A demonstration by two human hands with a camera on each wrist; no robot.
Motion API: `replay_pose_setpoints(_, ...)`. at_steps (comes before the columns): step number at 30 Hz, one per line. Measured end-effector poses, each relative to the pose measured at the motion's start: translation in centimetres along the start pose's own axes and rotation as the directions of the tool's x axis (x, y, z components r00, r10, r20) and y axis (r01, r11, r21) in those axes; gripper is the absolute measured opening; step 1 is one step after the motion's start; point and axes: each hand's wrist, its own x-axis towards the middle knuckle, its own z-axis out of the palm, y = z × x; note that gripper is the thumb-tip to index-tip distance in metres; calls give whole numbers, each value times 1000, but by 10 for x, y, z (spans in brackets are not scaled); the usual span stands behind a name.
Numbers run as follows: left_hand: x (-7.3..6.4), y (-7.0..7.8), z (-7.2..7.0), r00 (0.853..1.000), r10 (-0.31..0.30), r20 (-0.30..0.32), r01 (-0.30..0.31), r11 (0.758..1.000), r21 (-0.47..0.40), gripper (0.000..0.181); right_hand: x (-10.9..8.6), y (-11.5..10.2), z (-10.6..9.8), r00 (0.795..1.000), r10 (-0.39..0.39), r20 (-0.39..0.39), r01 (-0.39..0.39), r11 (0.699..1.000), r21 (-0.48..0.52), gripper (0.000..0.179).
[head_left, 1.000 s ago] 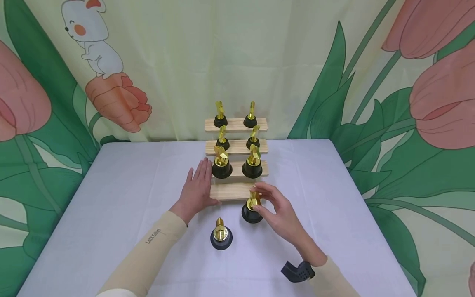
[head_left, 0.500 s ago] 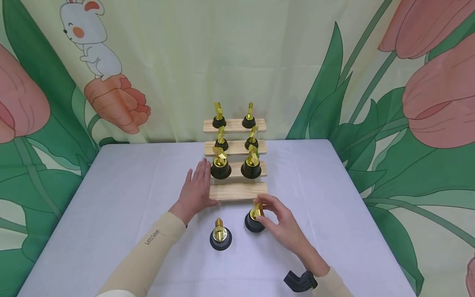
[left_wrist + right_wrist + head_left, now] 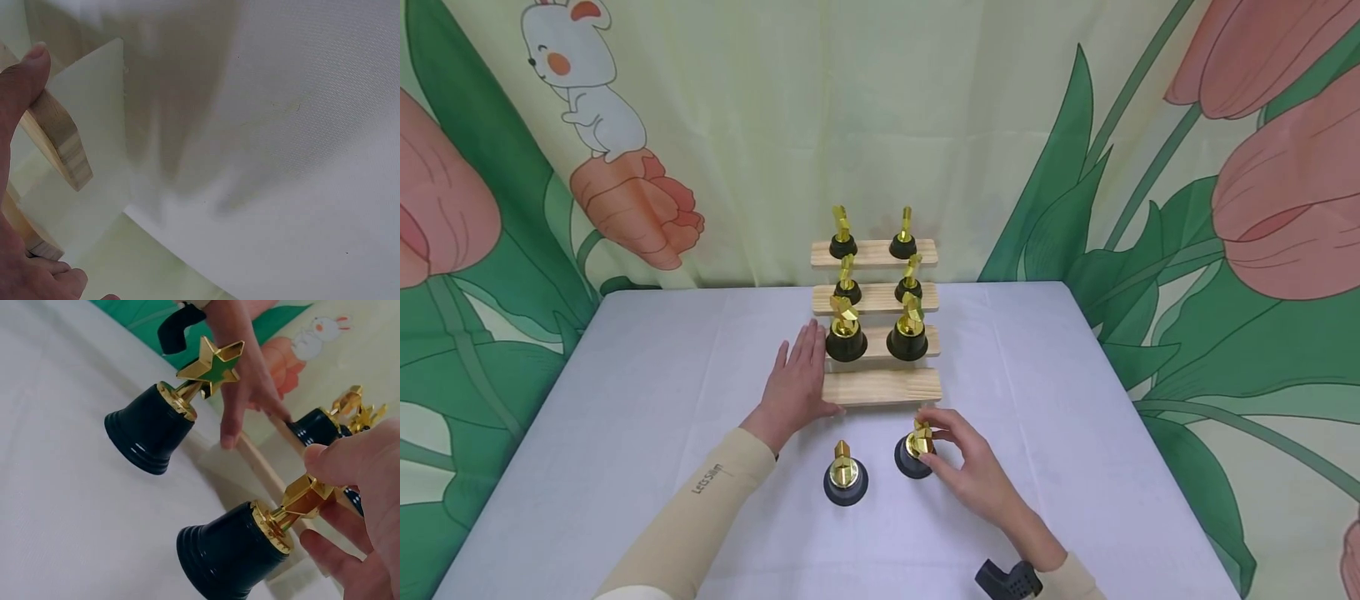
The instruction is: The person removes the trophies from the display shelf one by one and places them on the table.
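Note:
My right hand [image 3: 979, 479] pinches the gold star top of a small trophy [image 3: 914, 465] with a black base, in front of the wooden tiered rack [image 3: 882, 387]. In the right wrist view, thumb and fingers are at the star [image 3: 306, 497]; the black base is free of the hand. The trophy looks upright, at or near the tabletop. To its left stands another star trophy [image 3: 846, 490], untouched. My left hand [image 3: 797, 383] rests along the rack's left side, fingers straight, thumb by the lowest step's front corner. The left wrist view shows the thumb on a step's end [image 3: 65, 147].
Pairs of trophies stand on the three upper steps, including one at the left [image 3: 847, 342] and one at the right [image 3: 907, 340]. The lowest step bears none. A white cloth covers the table [image 3: 662, 400]; a printed curtain [image 3: 910, 125] hangs behind.
My right hand has moved the trophy toward me, away from the rack's lowest step, and slightly lower. My left hand has stayed at the rack's side.

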Motion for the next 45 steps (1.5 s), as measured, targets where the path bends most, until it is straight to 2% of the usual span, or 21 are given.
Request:
replay_pose_setpoints(3, 1, 0, -1, 1000, -2, 9, 2, 1000, -1, 139, -2, 2, 0, 1000, 14, 4, -14, 1000, 10, 59)
replay_pose_setpoints(7, 2, 1, -1, 1000, -1, 20, 1, 1000, -2, 139, -4, 5, -1, 1000, -15, 3, 15, 1000, 17, 64)
replay_pose_setpoints(18, 3, 2, -1, 1000, 7, 22, -7, 1000, 3, 139, 0, 3, -7, 999, -39, -31, 37, 998, -54, 66)
replay_pose_setpoints(23, 4, 4, -2, 1000, 4, 24, -4, 1000, 3, 139, 6, -2, -13, 999, -23, -46, 19, 996, -84, 63)
replay_pose_setpoints(29, 5, 5, -3, 999, -3, 40, 3, 1000, 5, 139, 25, -15, -25, 995, -10, -94, -3, 991, -131, 60)
replay_pose_setpoints(37, 2, 3, 1, 1000, -1, 31, 1, 1000, 18, 139, 56, -47, -44, 991, 15, -135, -36, 988, -152, 45)
replay_pose_setpoints(45, 0, 0, 4, 1000, -5, 9, 4, 999, 32, 141, 85, -52, -57, 985, 2, -172, -24, 991, -130, 38)
